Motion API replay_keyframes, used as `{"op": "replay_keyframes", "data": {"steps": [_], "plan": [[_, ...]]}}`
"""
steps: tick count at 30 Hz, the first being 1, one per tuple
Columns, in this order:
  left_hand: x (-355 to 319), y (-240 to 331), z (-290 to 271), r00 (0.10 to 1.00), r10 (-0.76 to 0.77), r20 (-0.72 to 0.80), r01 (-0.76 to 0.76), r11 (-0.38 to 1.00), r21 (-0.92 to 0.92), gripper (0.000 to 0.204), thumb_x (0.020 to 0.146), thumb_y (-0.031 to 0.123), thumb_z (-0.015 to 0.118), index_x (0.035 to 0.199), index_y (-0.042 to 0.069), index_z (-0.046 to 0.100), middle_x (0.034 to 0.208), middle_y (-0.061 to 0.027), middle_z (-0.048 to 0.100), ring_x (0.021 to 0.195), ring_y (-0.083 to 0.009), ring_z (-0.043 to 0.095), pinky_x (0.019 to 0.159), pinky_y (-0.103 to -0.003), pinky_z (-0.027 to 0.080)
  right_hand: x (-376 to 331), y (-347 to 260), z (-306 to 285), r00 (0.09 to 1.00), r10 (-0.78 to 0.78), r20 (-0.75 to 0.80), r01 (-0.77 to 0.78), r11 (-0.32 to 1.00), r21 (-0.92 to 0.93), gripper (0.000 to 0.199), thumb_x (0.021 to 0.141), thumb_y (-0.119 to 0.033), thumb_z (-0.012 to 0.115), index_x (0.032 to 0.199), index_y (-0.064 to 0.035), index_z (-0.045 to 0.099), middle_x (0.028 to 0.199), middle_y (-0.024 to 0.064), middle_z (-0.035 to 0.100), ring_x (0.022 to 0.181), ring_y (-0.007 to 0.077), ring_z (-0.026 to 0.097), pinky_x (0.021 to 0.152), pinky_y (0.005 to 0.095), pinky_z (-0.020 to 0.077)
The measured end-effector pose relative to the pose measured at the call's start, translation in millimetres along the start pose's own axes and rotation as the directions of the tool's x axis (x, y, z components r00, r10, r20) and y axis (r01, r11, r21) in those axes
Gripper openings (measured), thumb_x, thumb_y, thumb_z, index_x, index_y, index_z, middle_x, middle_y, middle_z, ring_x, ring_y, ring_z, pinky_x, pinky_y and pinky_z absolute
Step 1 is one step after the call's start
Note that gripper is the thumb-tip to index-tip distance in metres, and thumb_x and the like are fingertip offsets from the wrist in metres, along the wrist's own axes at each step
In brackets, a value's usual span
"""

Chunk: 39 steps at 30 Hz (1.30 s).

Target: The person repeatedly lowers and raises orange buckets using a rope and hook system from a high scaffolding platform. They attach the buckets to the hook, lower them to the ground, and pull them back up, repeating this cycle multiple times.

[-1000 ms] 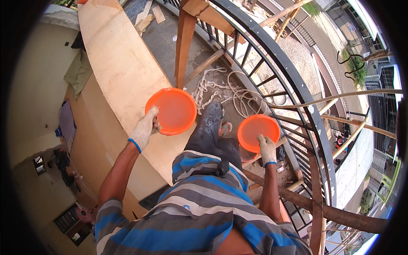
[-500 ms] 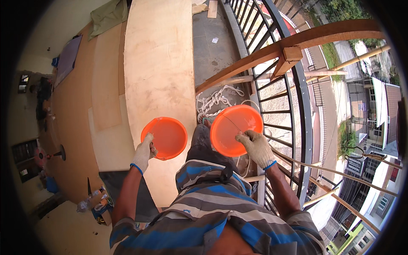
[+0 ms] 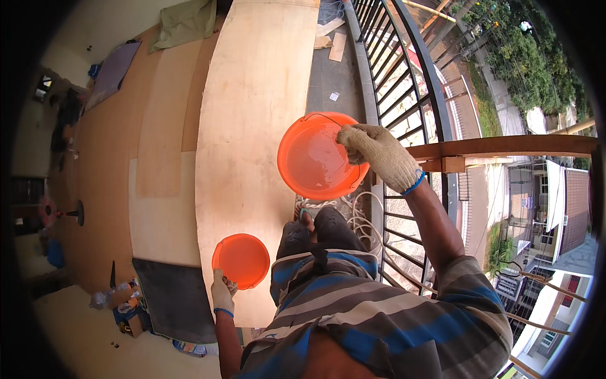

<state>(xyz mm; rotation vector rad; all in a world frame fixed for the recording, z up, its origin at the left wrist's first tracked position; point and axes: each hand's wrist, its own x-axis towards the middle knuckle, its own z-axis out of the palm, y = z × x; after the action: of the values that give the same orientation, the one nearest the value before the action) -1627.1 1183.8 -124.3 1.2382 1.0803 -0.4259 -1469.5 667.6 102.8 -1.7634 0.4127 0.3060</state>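
Observation:
Two orange buckets hang from my gloved hands. My right hand [image 3: 382,155], raised ahead of me, is closed on the thin wire handle of one orange bucket [image 3: 287,174]. Cloudy liquid with a shiny surface shows inside it. Lower and to the left, my left hand [image 3: 222,294] is closed at the near rim of the other orange bucket [image 3: 243,252]. Its handle is mostly hidden by the fingers, and its contents are hard to make out. Both knit gloves are off-white with blue cuffs.
A long plywood sheet [image 3: 252,126] stretches ahead on my left. Black metal railing [image 3: 442,104] and a wooden beam [image 3: 505,146] stand on the right. White rope [image 3: 361,221] lies coiled near my feet. Wood scraps [image 3: 338,47] lie farther along the grey tiles.
My right hand has lifted its bucket up and forward. My left hand and its bucket now sit lower in view, nearer my body. The view has shifted along the railing.

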Motion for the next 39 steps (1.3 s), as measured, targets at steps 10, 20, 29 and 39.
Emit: {"op": "replay_keyframes", "data": {"steps": [10, 20, 29, 39], "plan": [[-32.2, -15.6, -1.9, 0.965, 0.115, -0.235, -0.176, 0.95, -0.258, 0.049, 0.101, 0.047, 0.062, 0.066, 0.018, 0.042, 0.053, 0.004, 0.039, 0.044, -0.009, 0.034, 0.046, -0.027, 0.029, 90.5, -43.6, -66.2, 0.969, -0.077, -0.236, 0.107, 0.987, 0.119, 0.047, 0.09, -0.051, 0.068, 0.094, -0.0036, 0.068, 0.079, 0.0015, 0.057, 0.07, 0.014, 0.057, 0.071, 0.0297, 0.0526], [-24.3, -0.4, -11.9, 0.934, 0.14, -0.327, -0.249, 0.914, -0.321, 0.053, 0.097, 0.053, 0.061, 0.061, 0.02, 0.041, 0.049, 0.0042, 0.039, 0.04, -0.0106, 0.032, 0.041, -0.028, 0.025, 170.5, -21.4, -122.4, 0.849, -0.026, -0.528, 0.142, 0.973, 0.181, 0.034, 0.088, -0.045, 0.07, 0.078, -0.0146, 0.061, 0.065, -0.0055, 0.047, 0.054, 0.0083, 0.046, 0.053, 0.0264, 0.0425], [-21.3, 40.5, 27.6, 0.873, 0.139, -0.467, -0.307, 0.902, -0.305, 0.058, 0.099, 0.056, 0.058, 0.063, 0.017, 0.037, 0.05, 0.0031, 0.034, 0.042, -0.0102, 0.028, 0.042, -0.029, 0.022, 245.5, 37.2, -170.0, 0.795, 0.069, -0.602, 0.118, 0.957, 0.266, 0.038, 0.09, -0.044, 0.071, 0.079, -0.0096, 0.062, 0.065, -0.0011, 0.049, 0.052, 0.0119, 0.046, 0.048, 0.0298, 0.0387], [-5.5, 129.9, 123.2, 0.825, 0.099, -0.557, -0.296, 0.914, -0.276, 0.06, 0.096, 0.062, 0.061, 0.062, 0.019, 0.038, 0.05, 0.0041, 0.035, 0.044, -0.0101, 0.032, 0.044, -0.027, 0.024, 353.9, 124.2, -178.3, 0.761, 0.319, -0.566, -0.136, 0.93, 0.341, 0.041, 0.09, -0.048, 0.071, 0.08, -0.008, 0.066, 0.065, -0.0002, 0.053, 0.055, 0.0139, 0.051, 0.052, 0.0312, 0.0447]]}}
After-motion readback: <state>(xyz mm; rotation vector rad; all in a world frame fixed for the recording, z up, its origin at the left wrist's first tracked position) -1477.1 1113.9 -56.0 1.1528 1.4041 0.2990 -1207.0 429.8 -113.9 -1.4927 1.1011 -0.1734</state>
